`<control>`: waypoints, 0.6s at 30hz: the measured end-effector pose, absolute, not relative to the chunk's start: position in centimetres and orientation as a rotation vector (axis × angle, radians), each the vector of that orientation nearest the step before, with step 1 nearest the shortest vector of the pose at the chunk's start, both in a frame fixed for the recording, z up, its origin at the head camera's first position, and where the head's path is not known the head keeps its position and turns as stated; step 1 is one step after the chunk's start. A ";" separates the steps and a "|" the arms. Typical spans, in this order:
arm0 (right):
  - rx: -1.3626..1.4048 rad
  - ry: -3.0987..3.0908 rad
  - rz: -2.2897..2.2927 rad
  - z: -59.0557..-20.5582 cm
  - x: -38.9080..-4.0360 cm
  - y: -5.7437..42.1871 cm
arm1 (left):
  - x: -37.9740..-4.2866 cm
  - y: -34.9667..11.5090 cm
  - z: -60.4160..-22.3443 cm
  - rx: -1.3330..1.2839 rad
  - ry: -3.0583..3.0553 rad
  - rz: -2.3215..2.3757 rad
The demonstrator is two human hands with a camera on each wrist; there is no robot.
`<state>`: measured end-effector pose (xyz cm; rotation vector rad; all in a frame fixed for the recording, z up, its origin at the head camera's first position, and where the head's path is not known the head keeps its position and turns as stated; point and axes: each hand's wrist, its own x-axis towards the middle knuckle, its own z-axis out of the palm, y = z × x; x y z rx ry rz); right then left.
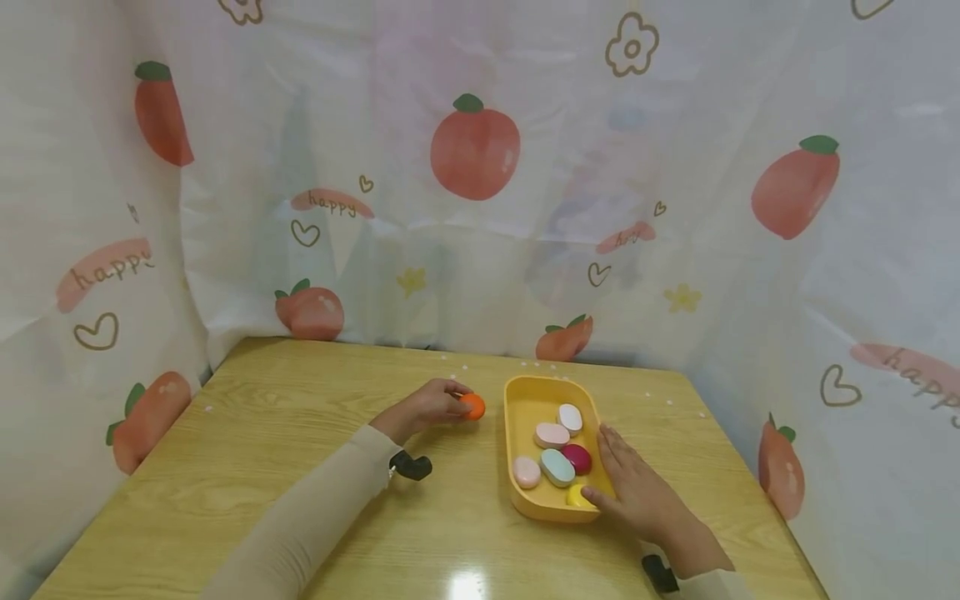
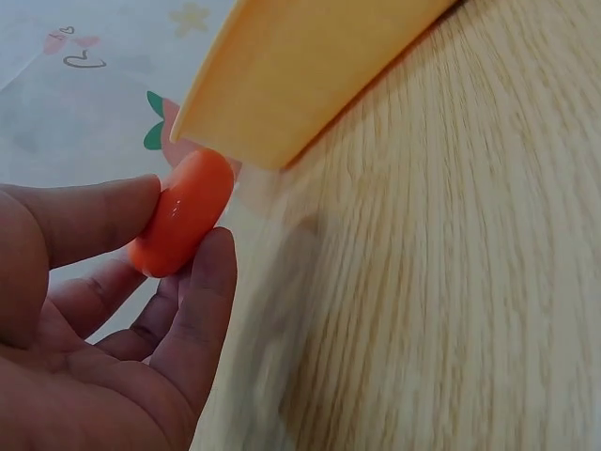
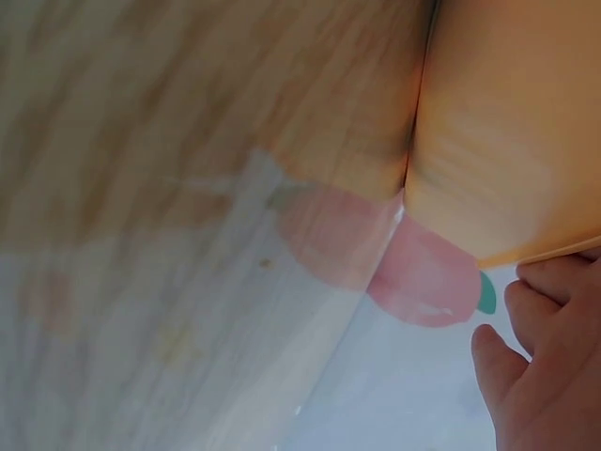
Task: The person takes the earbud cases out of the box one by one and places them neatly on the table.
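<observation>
My left hand point(image 1: 435, 406) pinches a smooth orange rounded piece point(image 2: 188, 211) between thumb and fingers, to the left of the yellow-orange tray. In the left wrist view the piece shows a thick, pill-like side and hangs above the wood. The tray point(image 1: 517, 500) holds several smooth oval pieces: a white one point(image 1: 570, 418), a pink one point(image 1: 552, 435), a pale pink one point(image 1: 527, 472), a mint one point(image 1: 557, 467), a dark red one point(image 1: 577, 458) and a yellow one point(image 1: 578, 497). Along the tray's right rim lies my right hand point(image 1: 637, 492), its fingers extended.
The wooden table point(image 1: 300, 392) carries small white specks near its back edge. A white curtain point(image 1: 480, 250) printed with fruit, hearts and flowers surrounds the back and sides. Black straps with mounts sit at both wrists.
</observation>
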<state>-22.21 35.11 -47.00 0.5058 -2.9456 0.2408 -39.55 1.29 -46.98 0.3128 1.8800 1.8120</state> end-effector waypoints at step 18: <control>0.523 -2.964 0.303 -47.6 -22.9 35.1 | -39.8 -0.2 -48.7 0.389 2.004 1.750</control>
